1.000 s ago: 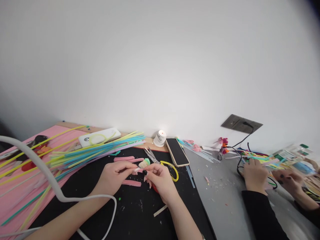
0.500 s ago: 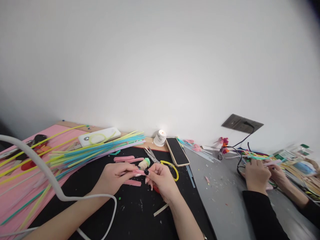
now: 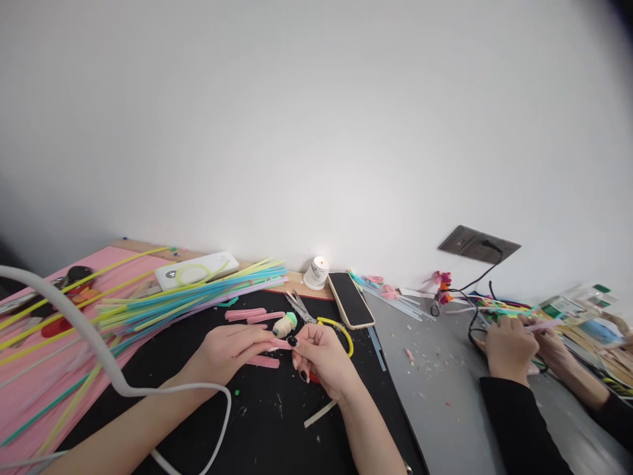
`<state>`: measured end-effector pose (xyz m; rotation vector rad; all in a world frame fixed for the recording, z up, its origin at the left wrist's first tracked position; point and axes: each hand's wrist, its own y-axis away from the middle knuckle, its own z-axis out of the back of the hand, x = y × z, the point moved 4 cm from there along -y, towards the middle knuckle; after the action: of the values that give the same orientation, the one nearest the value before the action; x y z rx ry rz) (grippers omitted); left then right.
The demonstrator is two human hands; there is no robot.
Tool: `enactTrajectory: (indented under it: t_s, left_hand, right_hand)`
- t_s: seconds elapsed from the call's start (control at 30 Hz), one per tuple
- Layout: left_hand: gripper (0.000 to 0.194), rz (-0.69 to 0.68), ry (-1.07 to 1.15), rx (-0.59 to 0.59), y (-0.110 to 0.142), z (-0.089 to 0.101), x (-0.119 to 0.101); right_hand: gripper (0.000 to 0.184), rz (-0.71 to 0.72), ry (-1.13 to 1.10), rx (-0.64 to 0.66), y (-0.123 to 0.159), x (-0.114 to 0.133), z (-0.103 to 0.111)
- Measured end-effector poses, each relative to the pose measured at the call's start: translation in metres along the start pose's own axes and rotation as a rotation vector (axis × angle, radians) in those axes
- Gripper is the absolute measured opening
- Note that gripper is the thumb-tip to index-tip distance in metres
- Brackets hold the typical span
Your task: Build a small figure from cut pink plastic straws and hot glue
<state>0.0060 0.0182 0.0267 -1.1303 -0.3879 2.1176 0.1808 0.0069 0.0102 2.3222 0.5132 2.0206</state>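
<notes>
Between my two hands a short pink pipe cleaner piece [image 3: 281,344] is stretched. My left hand [image 3: 232,349] pinches its left end with thumb and fingers. The thumb and forefinger of my right hand [image 3: 316,356], with black nails, pinch the other end. Just behind the fingertips lies a small cream and green fuzzy roll [image 3: 285,324]. More cut pink pipe cleaner pieces [image 3: 246,315] lie on the black mat [image 3: 267,422] beyond my left hand, and another pink piece [image 3: 264,361] lies in front of it. Scissors [image 3: 298,305] with yellow and red handles rest behind and partly under my right hand.
A bundle of pastel pipe cleaners [image 3: 192,300] lies at left near a white power bank [image 3: 198,269]. A paper cup [image 3: 316,272] and a phone [image 3: 351,300] stand by the wall. A white cable [image 3: 113,369] crosses my left forearm. At right, another person's hands [image 3: 512,346] work.
My right hand has shifted slightly right along the pink piece, its lower fingers loosening a little. My left hand stays nearly in place. The other person's hands moved slightly.
</notes>
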Motion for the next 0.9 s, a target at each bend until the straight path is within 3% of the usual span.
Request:
enactTrajectory:
  t_s: [0.17,0.33,0.57,0.8,0.9]
  left_hand:
    - [0.024,-0.095,-0.028,0.053,0.002,-0.001,0.001]
    - [0.024,-0.290,-0.155,0.040,0.004,-0.001,-0.004]
    - [0.027,-0.542,-0.298,-0.114,0.003,0.002,-0.014]
    - [0.027,-0.534,-0.386,-0.096,0.001,-0.001,-0.017]
    - [0.029,-0.411,-0.347,-0.040,0.001,-0.003,-0.012]
  right_hand:
    - [0.028,-0.019,-0.034,0.008,0.000,-0.001,0.000]
    - [0.029,-0.037,-0.032,0.020,0.001,0.000,-0.001]
    - [0.027,-0.015,-0.005,0.001,0.000,0.000,0.003]
    - [0.025,0.016,0.016,-0.001,-0.001,0.000,0.003]
    - [0.024,0.027,0.019,-0.011,0.000,0.001,0.001]
